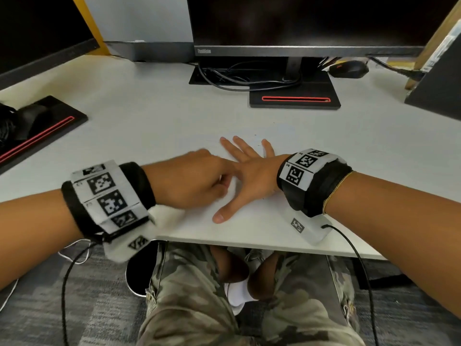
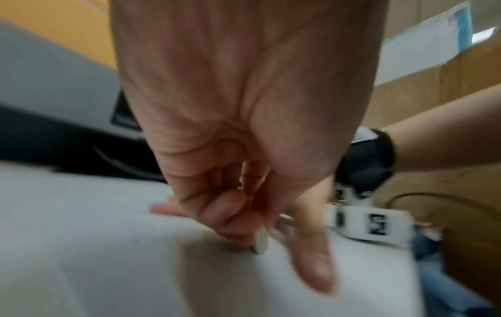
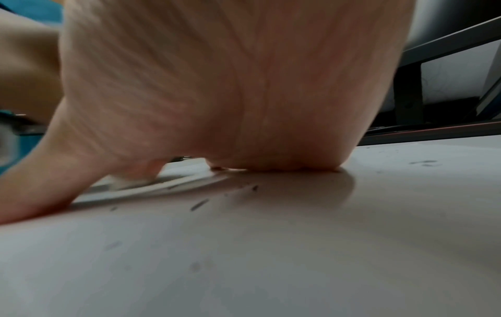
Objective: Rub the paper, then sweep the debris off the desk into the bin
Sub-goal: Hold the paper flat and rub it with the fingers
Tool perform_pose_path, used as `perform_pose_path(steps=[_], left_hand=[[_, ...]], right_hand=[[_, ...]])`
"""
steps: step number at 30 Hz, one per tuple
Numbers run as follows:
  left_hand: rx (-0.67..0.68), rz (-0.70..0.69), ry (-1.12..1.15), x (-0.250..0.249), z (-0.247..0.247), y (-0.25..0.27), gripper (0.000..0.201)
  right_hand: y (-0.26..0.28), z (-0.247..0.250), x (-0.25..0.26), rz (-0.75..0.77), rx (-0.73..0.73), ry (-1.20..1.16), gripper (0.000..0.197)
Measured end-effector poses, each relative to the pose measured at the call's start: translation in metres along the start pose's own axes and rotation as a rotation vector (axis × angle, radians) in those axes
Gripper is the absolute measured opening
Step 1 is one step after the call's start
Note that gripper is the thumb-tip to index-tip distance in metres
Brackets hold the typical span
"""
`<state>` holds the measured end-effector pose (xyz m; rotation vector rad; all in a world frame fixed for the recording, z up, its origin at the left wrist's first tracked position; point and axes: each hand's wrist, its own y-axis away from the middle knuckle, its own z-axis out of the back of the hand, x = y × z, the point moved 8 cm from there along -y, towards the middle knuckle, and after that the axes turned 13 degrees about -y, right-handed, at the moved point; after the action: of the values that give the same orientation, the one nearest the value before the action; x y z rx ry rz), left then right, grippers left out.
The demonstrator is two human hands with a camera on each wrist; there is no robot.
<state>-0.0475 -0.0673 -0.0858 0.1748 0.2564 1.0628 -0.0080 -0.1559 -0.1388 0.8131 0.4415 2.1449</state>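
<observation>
My right hand (image 1: 252, 168) lies flat with fingers spread on a white sheet of paper (image 1: 235, 194) near the front edge of the pale desk (image 1: 149, 121), pressing it down. My left hand (image 1: 197, 181) reaches in from the left and pinches a small white eraser (image 2: 260, 241), its tip on the paper (image 2: 135, 257) between my right thumb and forefinger. The left wrist view is motion-blurred. Beside my right hand (image 3: 230, 85), dark eraser crumbs (image 3: 199, 204) lie on the desk just off the paper's edge (image 3: 162, 189). No bin is in view.
A monitor (image 1: 299, 21) with its black base (image 1: 294, 99) stands behind the hands, cables and a black mouse (image 1: 349, 69) beside it. A second monitor base (image 1: 42, 126) sits at the left. A dark round object (image 1: 136, 273) is under the desk edge by my knees.
</observation>
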Motion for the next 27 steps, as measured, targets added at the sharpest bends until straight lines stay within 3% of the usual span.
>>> perform_pose_path(steps=[2, 5, 9, 13, 17, 19, 22, 26, 27], left_hand=[[0.006, 0.014, -0.011, 0.006, 0.001, 0.000, 0.016], [-0.093, 0.176, -0.048, 0.037, 0.014, 0.000, 0.016], [-0.043, -0.035, -0.020, -0.012, 0.001, 0.007, 0.031], [-0.119, 0.127, -0.078, 0.026, 0.014, -0.002, 0.016], [-0.072, -0.058, -0.037, -0.016, 0.001, 0.010, 0.032], [-0.051, -0.026, -0.027, -0.002, 0.004, 0.012, 0.029], [-0.132, 0.118, -0.017, 0.034, 0.008, 0.012, 0.017], [-0.010, -0.057, 0.018, 0.003, -0.014, 0.019, 0.013], [-0.014, -0.044, 0.014, 0.009, -0.011, 0.019, 0.013]], right_hand=[[0.000, 0.000, 0.000, 0.002, -0.005, -0.001, 0.141], [0.001, 0.001, 0.000, -0.009, 0.000, 0.015, 0.142], [0.000, 0.000, 0.001, 0.005, -0.002, -0.005, 0.142], [0.002, 0.002, 0.002, -0.008, 0.002, 0.001, 0.141], [0.000, 0.001, 0.002, 0.006, -0.012, -0.028, 0.142], [-0.002, 0.004, 0.005, 0.033, -0.032, -0.041, 0.144], [-0.001, 0.008, 0.016, 0.117, -0.045, -0.041, 0.143], [-0.004, 0.005, 0.020, 0.130, -0.013, -0.009, 0.148], [-0.005, 0.004, 0.020, 0.127, -0.010, -0.008, 0.148]])
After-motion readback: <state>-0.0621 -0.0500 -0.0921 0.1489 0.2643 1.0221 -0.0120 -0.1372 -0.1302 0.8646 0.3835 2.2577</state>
